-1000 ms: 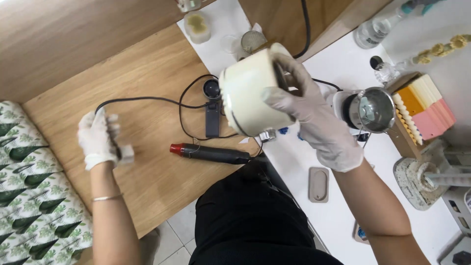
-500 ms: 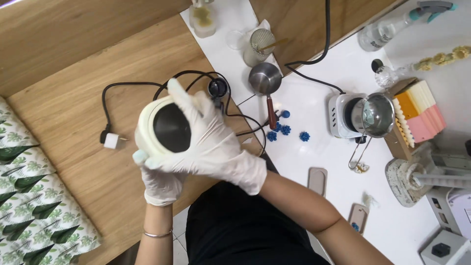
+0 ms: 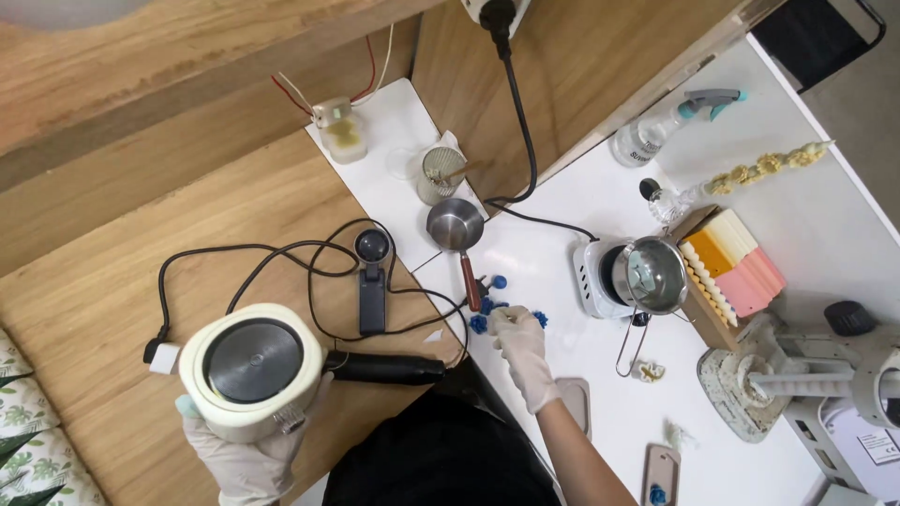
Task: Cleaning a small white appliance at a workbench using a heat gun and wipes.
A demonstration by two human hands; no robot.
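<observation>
Hands have parted since half a second ago: then both gloved hands were wrapped round the round cream hot plate, the right one spread over its top. Now the left hand (image 3: 246,459) alone carries the hot plate (image 3: 251,368), cupping it from below with the fingers curled up its side, low over the wooden desk (image 3: 103,281) near the front edge. Its dark round top faces up and is fully uncovered, and its black cable (image 3: 272,251) trails in loops across the wood to a small white plug (image 3: 162,357) just beside the plate.

The right hand (image 3: 521,349) has let go and gone over to the white desk (image 3: 562,225), where it rests among a scatter of small blue pieces (image 3: 488,305). Its fingers are drawn together at the tips, seemingly pinching one blue piece, though the glove hides exactly what it grips.

So the plate now depends on a single-handed hold, while the other hand deals with the blue bits.

Around them: a black heat tool (image 3: 384,368) lies touching the plate's right side, a small black stand (image 3: 372,281) sits among the cable loops, and a small steel saucepan with a red handle (image 3: 457,230) stands just beyond the blue pieces. Further right a second white hot plate carries a steel pot (image 3: 649,274), next to a box of yellow, orange and pink wax slabs (image 3: 736,267).
</observation>
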